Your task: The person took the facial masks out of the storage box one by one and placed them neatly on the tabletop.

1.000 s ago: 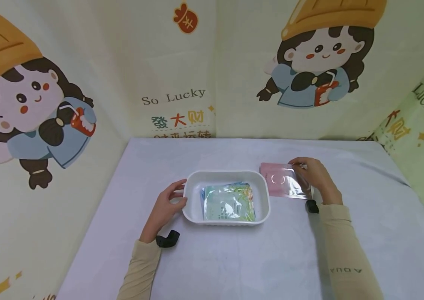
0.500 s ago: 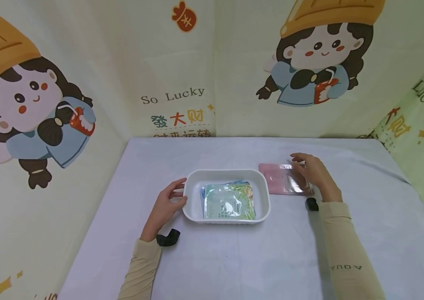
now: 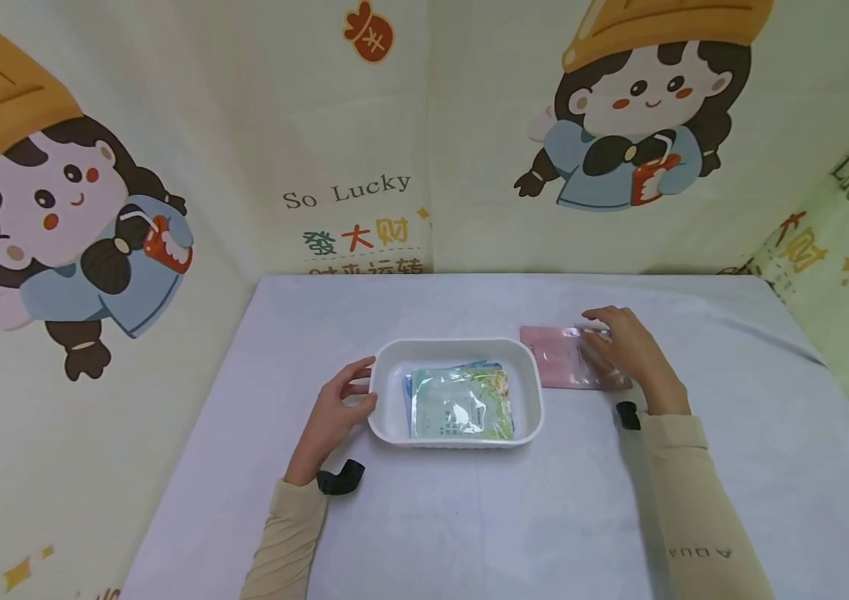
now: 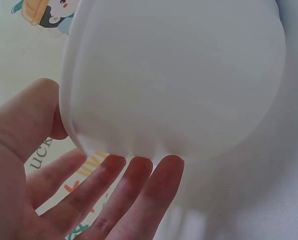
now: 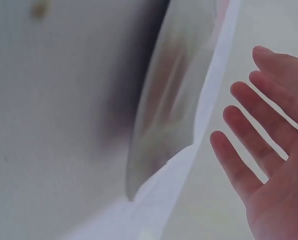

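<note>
On the bench (image 3: 469, 517), seen from the head camera, a white tub (image 3: 456, 350) sits at the middle with a green packet (image 3: 461, 404) lying flat inside it on top of a blue one whose edge shows at the left. The left hand (image 3: 337, 412) rests against the tub's left end, thumb at the rim and fingers relaxed along the wall, gripping nothing. Just beside the tub's right end a pink packet (image 3: 555, 354) lies flat on the bench; the right hand (image 3: 630, 354) lies over its right part with fingers spread and nearly straight, and I cannot tell whether they touch it. Both arms wear beige sleeves, and a printed backdrop with cartoon figures stands behind the bench. From the left wrist, the tub (image 4: 179, 75) fills the frame, and the left hand (image 4: 64, 200) shows straight fingers (image 4: 139, 195) laid up to its wall, thumb at the rim. From the right wrist, the right hand (image 5: 271, 165) is flat and wide open, fingers (image 5: 249, 130) apart, holding nothing; a glossy packet (image 5: 174, 95) shows blurred just beside it.
</note>
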`<state>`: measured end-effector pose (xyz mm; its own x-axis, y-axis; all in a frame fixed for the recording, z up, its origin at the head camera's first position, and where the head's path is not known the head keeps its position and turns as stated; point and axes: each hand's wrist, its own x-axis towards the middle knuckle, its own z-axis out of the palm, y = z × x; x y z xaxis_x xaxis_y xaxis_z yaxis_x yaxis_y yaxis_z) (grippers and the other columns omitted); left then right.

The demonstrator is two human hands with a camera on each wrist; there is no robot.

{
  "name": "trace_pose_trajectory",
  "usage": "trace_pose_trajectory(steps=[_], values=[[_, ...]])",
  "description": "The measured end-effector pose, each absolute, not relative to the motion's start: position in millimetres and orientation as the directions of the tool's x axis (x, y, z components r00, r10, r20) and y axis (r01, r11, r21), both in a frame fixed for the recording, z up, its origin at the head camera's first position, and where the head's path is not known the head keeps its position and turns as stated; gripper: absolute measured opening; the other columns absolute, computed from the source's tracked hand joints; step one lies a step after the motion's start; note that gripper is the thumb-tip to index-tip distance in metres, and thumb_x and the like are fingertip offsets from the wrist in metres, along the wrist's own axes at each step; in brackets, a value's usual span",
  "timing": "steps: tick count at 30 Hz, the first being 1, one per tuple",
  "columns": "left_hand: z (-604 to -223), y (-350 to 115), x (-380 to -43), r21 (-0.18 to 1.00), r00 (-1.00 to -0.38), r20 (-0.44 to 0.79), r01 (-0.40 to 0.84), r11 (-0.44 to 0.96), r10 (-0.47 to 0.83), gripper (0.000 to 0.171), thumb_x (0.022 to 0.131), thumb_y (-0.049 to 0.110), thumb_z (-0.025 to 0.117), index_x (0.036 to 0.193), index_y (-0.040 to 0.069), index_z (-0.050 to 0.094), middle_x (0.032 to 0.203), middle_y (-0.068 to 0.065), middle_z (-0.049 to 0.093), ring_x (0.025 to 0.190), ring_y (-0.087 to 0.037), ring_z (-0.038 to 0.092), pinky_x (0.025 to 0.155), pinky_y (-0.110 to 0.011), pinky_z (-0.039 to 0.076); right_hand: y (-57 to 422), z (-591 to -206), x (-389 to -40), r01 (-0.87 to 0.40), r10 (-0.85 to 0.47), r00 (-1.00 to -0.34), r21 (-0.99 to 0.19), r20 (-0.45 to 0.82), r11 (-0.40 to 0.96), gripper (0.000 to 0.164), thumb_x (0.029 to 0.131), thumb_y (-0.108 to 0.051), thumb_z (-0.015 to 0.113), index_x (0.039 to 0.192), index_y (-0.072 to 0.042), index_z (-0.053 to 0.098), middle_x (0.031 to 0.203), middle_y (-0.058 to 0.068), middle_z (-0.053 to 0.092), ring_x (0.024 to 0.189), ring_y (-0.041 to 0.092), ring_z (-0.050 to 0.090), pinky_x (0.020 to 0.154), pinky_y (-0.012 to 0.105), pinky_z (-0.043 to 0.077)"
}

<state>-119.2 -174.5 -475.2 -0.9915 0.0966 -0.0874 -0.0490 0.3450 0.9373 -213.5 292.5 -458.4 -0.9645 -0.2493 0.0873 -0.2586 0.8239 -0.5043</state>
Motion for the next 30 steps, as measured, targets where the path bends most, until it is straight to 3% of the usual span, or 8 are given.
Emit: trace_pose_trajectory(steps=[30], values=[[-477,-171,-118,0.933,-0.993,-0.092,-0.059,0.355,0.078,0.058,0.09,0.013,0.067,0.145,0.025,0.05,0.138,-0.008,0.054,0.119,-0.03,0.059,0.093,-0.046,0.055,231,-440,-170,-0.402,-0.355,-0.915,-0.485,0.189,0.777,0.035,0.095,-0.009,0.063,0.128,0.001,0.059,0.128,0.018,0.059,0.125,0.039,0.05,0.105,0.058,0.041]])
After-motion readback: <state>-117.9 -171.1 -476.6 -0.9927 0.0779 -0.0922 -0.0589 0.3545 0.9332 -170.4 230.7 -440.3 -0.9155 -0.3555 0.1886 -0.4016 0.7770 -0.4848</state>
